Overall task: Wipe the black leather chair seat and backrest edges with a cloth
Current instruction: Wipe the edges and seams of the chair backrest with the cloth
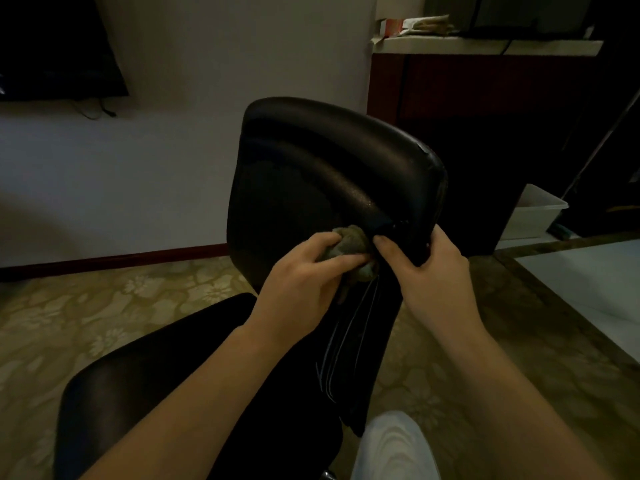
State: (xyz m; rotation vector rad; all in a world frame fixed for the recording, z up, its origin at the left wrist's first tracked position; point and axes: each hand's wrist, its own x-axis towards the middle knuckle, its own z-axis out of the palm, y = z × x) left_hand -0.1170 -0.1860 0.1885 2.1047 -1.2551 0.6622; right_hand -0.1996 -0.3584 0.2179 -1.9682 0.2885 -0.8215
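Note:
A black leather chair fills the middle of the head view, its backrest (322, 168) upright and its seat (166, 375) low at the left. My left hand (304, 275) is closed around a bunched grey-green cloth (349, 244) and presses it against the lower near edge of the backrest. My right hand (429, 268) grips the backrest's lower right edge, thumb on the front face next to the cloth. Wet streaks shine on the leather just above the cloth.
A white plastic bin (533, 213) stands on the floor to the right, beside a dark wooden counter (485, 84) with clutter on top. A dark screen (59, 43) hangs on the white wall at the left. Patterned flooring (104, 306) surrounds the chair; my pale trouser knee (391, 452) shows at the bottom.

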